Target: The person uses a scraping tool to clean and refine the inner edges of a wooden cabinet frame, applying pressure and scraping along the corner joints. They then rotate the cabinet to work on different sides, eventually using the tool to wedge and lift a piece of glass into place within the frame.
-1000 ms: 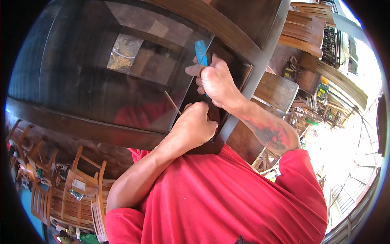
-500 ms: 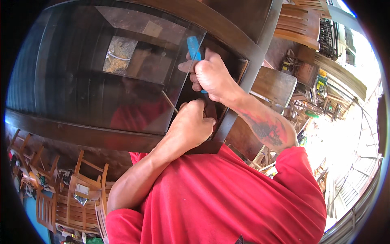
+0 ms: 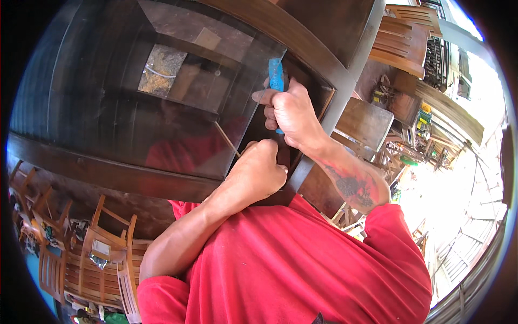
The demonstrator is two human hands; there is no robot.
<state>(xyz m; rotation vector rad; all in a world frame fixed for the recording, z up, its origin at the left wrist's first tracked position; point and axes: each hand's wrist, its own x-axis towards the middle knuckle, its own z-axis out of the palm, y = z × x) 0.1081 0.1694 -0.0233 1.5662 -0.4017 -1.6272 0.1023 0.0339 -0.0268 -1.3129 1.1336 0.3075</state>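
Observation:
A dark wooden cabinet frame (image 3: 108,175) lies before me with a dark, reflective glass panel (image 3: 108,97) set in it. Between the panel's right edge and the frame there is an open gap. Over that gap my right hand (image 3: 295,114) is closed round a flat blue tool handle (image 3: 275,74), its forefinger stretched over the glass edge. Closer to me, my left hand (image 3: 258,168) is a fist at the gap's near end; what it grips is hidden. A thin pale stick (image 3: 226,138) shows beside its knuckles, and I cannot tell whether the hand holds it.
Wooden chairs (image 3: 110,237) stand at the lower left. More slatted chair parts (image 3: 396,46) are stacked at the upper right. On the right are a small wooden table top (image 3: 362,123), planks (image 3: 450,110) and scattered timber in bright light.
My right hand has moved right and a little nearer with the blue tool. My left fist stays at the near end of the gap. The whole view has shifted slightly.

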